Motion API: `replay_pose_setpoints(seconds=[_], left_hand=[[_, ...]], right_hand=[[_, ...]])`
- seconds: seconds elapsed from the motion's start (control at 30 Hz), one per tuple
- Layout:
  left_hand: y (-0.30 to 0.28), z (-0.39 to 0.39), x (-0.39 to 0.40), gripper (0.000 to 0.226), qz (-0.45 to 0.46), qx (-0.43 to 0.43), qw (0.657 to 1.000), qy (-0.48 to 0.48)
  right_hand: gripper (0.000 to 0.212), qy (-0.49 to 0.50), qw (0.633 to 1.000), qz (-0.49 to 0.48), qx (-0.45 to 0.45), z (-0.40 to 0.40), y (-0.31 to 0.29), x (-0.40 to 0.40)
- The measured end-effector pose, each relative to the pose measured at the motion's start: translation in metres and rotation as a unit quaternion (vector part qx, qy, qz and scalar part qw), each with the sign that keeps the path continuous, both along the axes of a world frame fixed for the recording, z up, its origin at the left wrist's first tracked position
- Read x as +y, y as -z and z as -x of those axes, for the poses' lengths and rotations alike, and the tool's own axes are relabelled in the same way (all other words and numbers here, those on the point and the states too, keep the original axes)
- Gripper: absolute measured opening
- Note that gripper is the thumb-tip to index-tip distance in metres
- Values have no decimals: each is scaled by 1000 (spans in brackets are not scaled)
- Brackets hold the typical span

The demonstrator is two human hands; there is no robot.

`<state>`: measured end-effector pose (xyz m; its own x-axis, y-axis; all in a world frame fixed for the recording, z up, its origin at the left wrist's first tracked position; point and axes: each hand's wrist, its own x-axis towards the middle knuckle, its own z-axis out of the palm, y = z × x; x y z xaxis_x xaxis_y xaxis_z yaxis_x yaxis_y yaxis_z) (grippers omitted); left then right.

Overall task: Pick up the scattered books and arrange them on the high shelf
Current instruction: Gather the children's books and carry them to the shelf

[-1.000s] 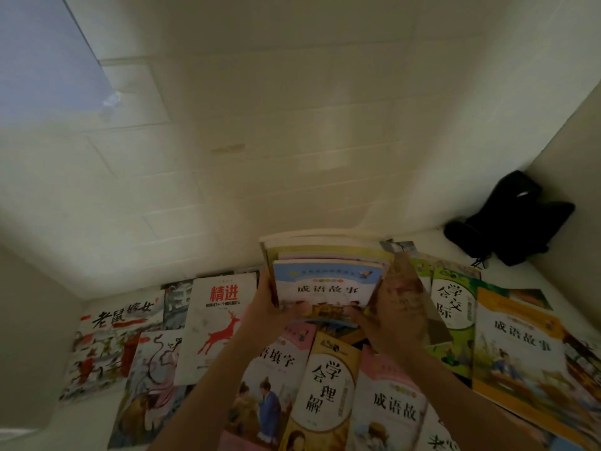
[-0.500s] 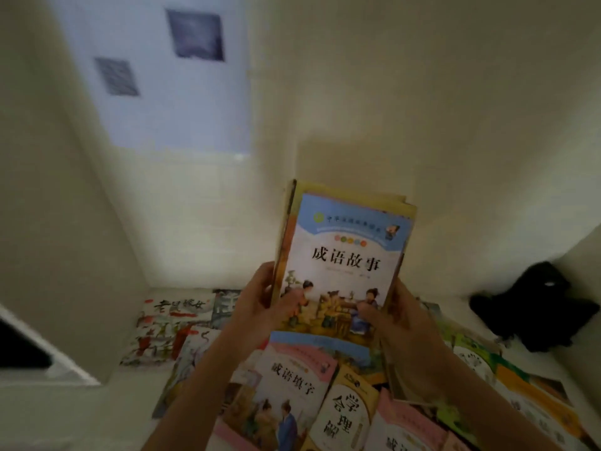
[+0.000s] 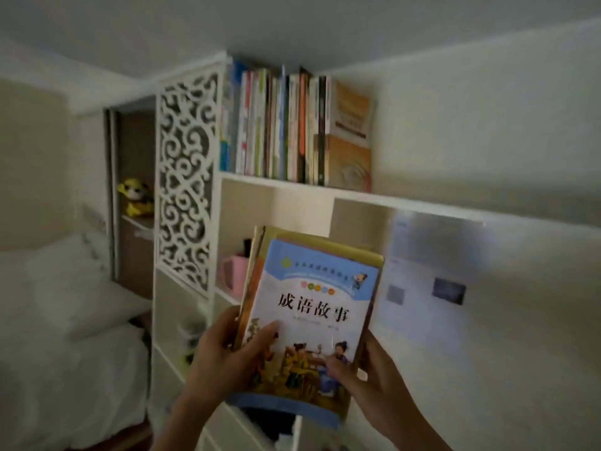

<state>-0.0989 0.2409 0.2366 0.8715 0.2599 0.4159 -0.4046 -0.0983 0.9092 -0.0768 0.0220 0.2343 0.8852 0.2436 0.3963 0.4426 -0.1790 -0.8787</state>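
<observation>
Now the stack (image 3: 309, 317) is up off the scattered books, gripped at its lower corners by my left hand (image 3: 224, 359) and right hand (image 3: 374, 379), below the shelf (image 3: 357, 192), so shelving beside its row (image 3: 286, 125) comes next.

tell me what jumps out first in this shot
A stack of books fills the lower middle, with the left hand and right hand gripping its sides. Above it, the high shelf carries a row of upright books, beside a white carved panel.
</observation>
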Motion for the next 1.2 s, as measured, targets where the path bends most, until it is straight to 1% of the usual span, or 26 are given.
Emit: replay_pose_setpoints(seconds=[0.07, 0.13, 0.27, 0.4, 0.5, 0.6, 0.7, 0.77, 0.83, 0.93, 0.97, 1.0, 1.07, 1.1, 1.13, 1.2], left_hand=[[-46, 10, 21, 47, -9, -37, 999, -27], [-92, 13, 32, 47, -17, -72, 996, -39], [-174, -1, 34, 38, -12, -128, 992, -9], [-239, -39, 14, 44, 9, -166, 986, 33], [-267, -81, -8, 43, 22, -169, 983, 64], [-282, -126, -27, 35, 20, -161, 985, 55], [-281, -158, -42, 38, -32, -158, 987, 6], [-274, -172, -52, 40, -65, -155, 985, -31], [-268, -183, -61, 45, -84, -146, 985, -45], [-264, -194, -68, 39, -110, -133, 984, -54], [-264, -197, -65, 36, -115, -132, 984, -39], [-264, -198, -60, 33, -118, -128, 985, -4], [-263, -197, -47, 25, -126, -114, 980, 106], [-261, -197, -39, 24, -148, -125, 971, 141], [-258, -199, -33, 30, -180, -146, 961, 148], [-253, -202, -25, 44, -222, -190, 948, 126]], right_hand=[[46, -24, 999, -26, -25, 1, -39, 22], [41, -25, 997, -32, -65, 0, -78, 36], [34, 5, 990, -29, -140, -6, -164, 41], [33, 43, 985, -23, -167, -30, -243, 17], [30, 67, 984, 8, -163, -54, -287, -6], [38, 90, 980, 96, -150, -83, -325, -31], [40, 79, 977, 173, -92, -109, -342, -51], [41, 66, 978, 192, -47, -127, -343, -61], [46, 65, 976, 206, -16, -146, -339, -70], [53, 52, 978, 202, 26, -172, -331, -79], [51, 44, 979, 195, 33, -178, -328, -80], [46, 34, 981, 186, 40, -183, -326, -82], [37, 9, 985, 165, 52, -192, -322, -85], [36, -3, 986, 156, 58, -196, -322, -86], [37, -12, 986, 151, 65, -200, -324, -85], [41, -27, 984, 155, 78, -211, -327, -81]])
